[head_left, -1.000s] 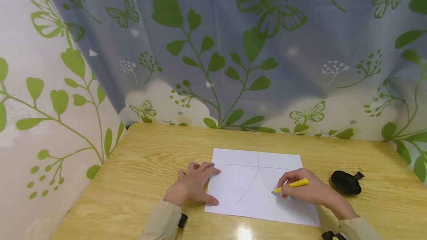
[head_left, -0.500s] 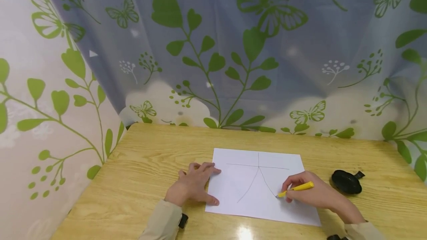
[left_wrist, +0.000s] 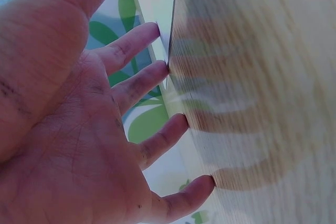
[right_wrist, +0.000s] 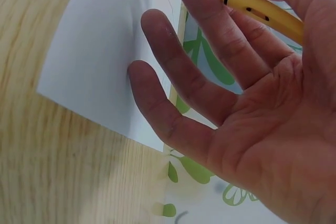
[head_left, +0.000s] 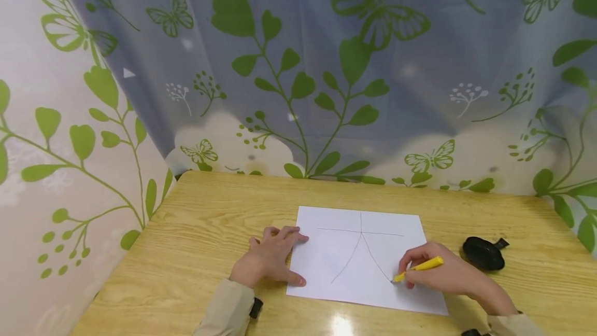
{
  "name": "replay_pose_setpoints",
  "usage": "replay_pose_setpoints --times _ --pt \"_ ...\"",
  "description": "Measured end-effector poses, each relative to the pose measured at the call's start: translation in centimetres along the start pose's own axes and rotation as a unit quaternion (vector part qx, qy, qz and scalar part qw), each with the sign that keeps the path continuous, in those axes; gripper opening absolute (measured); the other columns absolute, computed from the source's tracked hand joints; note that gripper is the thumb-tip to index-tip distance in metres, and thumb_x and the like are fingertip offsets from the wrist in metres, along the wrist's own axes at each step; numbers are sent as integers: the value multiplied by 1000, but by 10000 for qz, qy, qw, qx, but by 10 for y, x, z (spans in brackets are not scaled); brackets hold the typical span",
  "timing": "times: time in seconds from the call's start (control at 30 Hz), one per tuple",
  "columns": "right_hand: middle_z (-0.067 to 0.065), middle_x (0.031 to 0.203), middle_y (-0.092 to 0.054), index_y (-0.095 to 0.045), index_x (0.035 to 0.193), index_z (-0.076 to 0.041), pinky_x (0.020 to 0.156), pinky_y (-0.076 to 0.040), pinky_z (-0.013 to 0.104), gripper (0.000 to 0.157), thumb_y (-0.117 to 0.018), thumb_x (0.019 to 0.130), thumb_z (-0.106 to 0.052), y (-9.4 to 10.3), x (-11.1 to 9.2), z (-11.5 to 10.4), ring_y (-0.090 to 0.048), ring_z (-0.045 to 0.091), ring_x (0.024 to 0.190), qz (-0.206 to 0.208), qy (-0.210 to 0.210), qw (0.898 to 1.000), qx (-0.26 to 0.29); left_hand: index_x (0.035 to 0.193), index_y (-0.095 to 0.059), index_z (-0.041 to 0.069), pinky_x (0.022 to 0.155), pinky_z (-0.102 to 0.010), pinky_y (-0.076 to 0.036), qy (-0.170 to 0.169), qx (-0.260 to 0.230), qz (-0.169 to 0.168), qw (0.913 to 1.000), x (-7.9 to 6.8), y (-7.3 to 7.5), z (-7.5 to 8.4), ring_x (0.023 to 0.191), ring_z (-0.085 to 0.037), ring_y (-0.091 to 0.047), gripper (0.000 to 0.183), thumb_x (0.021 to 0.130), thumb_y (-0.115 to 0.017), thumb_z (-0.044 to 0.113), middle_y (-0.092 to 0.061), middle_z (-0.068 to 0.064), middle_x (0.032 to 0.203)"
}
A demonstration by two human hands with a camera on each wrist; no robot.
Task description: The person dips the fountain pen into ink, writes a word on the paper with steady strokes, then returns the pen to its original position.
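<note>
A white sheet of paper (head_left: 322, 258) lies on the wooden table, bearing a thin drawn cross with two curved lines running down from its centre. My right hand (head_left: 443, 271) pinches a yellow pen (head_left: 428, 264) between thumb and fingers, its tip at the lower end of the right curve. In the right wrist view the pen (right_wrist: 262, 11) shows a black ring, and the other fingers are loosely bent beside the paper (right_wrist: 94, 56). My left hand (head_left: 270, 258) rests spread at the paper's left edge. The left wrist view shows its fingertips (left_wrist: 203, 183) touching the wood.
A small black dish-like object (head_left: 483, 254) with a short tab lies on the table (head_left: 210, 222) to the right of the paper. Behind the table hangs a blue-grey curtain (head_left: 410, 71) with green leaves and butterflies. A similarly patterned pale cloth (head_left: 28, 134) hangs at left.
My right hand and the yellow pen have moved right and down, and the right curve on the paper has grown longer. The left hand has stayed in place.
</note>
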State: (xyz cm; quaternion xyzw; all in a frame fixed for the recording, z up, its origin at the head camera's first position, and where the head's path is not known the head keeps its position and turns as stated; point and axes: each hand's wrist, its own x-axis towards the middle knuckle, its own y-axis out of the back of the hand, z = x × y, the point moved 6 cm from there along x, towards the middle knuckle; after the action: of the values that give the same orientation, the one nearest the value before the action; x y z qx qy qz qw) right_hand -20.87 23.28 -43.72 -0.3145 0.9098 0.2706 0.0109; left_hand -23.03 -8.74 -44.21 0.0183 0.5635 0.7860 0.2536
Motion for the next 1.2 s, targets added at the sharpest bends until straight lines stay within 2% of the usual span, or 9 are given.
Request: replay_pose_setpoints --times 0.17,0.43,0.73,0.9,1.03,1.13,1.2 --pt "3 74 -75 -73 96 -7 55 -38 23 8 -66 92 -10 0 -4 0 -52 2 64 19 -15 9999 -140 150 -48 28 103 -74 -33 -20 7 20 10000 0 0 1 144 -43 -31 86 76 -87 52 -34 2 165" --pt "8 75 -75 -73 97 -6 54 -36 24 10 -65 92 -8 0 -4 2 -51 2 64 -60 2 9999 -97 150 -49 28 103 -74 -32 -3 30 31 10000 1 1 1 144 -42 -32 87 76 -87 52 -34 1 165" --pt "5 75 -75 -72 97 -7 55 -37 24 9 -67 92 -12 0 -6 0 -52 3 64 -105 -156 9997 -171 149 -49 28 104 -73 -32 14 11 36 10000 -1 0 1 144 -42 -32 85 77 -87 51 -35 2 164" --pt "9 79 -76 -72 101 -6 53 -36 24 10 -65 95 -10 2 -8 -2 -50 2 63 -130 136 9998 -16 149 -49 28 104 -72 -33 26 26 60 10000 -1 -1 1 144 -42 -31 86 76 -87 50 -35 1 164" --pt "9 88 -77 -69 110 -5 63 -50 24 14 -64 99 -12 12 -16 -4 -63 9 72 286 273 9992 19 149 -48 27 103 -72 -34 -1 124 95 9999 -1 -1 2 144 -43 -33 89 74 -88 51 -35 1 164" --pt "8 91 -77 -66 117 -2 73 -56 27 20 -63 102 -14 25 -25 -8 -71 17 82 914 337 9952 -21 149 -48 27 102 -71 -35 -11 123 122 9998 -1 -1 3 143 -43 -33 90 73 -88 51 -34 0 164" --pt "7 91 -77 -66 119 -1 72 -56 28 22 -63 102 -15 34 -31 -11 -72 19 82 1390 339 9897 -85 149 -48 26 102 -70 -35 -11 103 143 9998 -1 -1 3 143 -43 -33 90 73 -88 51 -33 -1 165"
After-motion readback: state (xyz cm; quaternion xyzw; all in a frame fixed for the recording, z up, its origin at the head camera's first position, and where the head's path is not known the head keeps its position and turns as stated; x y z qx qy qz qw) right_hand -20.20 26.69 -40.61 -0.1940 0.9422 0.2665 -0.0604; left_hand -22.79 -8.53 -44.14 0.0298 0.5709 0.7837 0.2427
